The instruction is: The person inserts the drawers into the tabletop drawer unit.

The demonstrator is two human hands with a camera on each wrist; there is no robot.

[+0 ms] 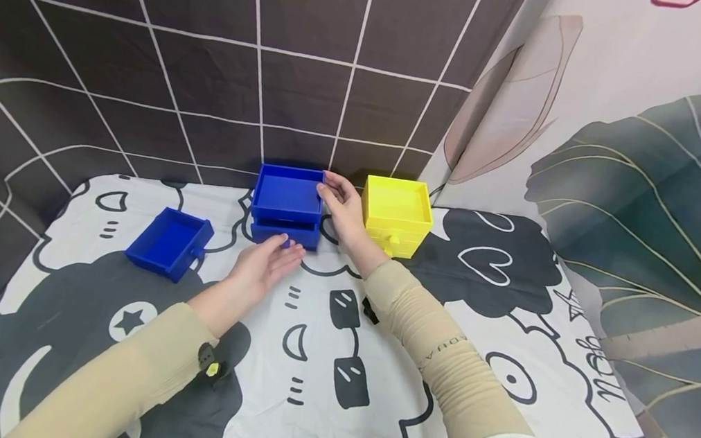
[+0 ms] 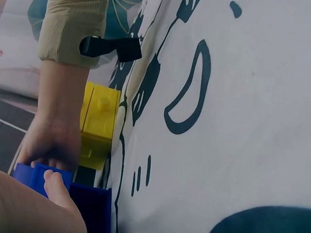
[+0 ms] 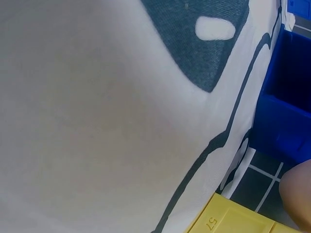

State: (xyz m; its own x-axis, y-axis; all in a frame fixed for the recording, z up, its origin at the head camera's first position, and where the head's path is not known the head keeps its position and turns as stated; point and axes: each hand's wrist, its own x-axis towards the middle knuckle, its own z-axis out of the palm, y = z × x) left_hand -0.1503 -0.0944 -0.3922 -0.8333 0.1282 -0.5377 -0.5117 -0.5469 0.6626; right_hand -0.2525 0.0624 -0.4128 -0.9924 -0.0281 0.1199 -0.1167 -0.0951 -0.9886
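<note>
Blue plastic drawer cabinet [image 1: 287,203] at centre frame, against the dark tiled wall [image 1: 152,55]; yellow cabinet [image 1: 396,215] just right of it, not touching. Right hand [image 1: 342,208] laid on the blue cabinet's right wall, fingers curled over the top rim, steadying. Left hand [image 1: 261,267] below it, fingers relaxed and extended, tips at the knob of the lower drawer [image 1: 285,234]; not yet pinched, holding nothing. 1 drawer [image 1: 168,241] already out, lying at left of frame on the patterned cloth [image 1: 505,316], well apart from the cabinet. Left-wrist view: fingertip [image 2: 53,180] against the blue front, yellow cabinet [image 2: 99,124] behind the right wrist. Right-wrist view: mostly cloth, with blue wall [image 3: 286,121] at right edge and yellow corner [image 3: 233,218] at bottom.

Step judged in hand: approach to the remaining drawer's knob. Next move, by judgement: closing thumb and forefinger on the small knob, then a straight pull toward the lower frame, with the right hand bracing against sliding.
</note>
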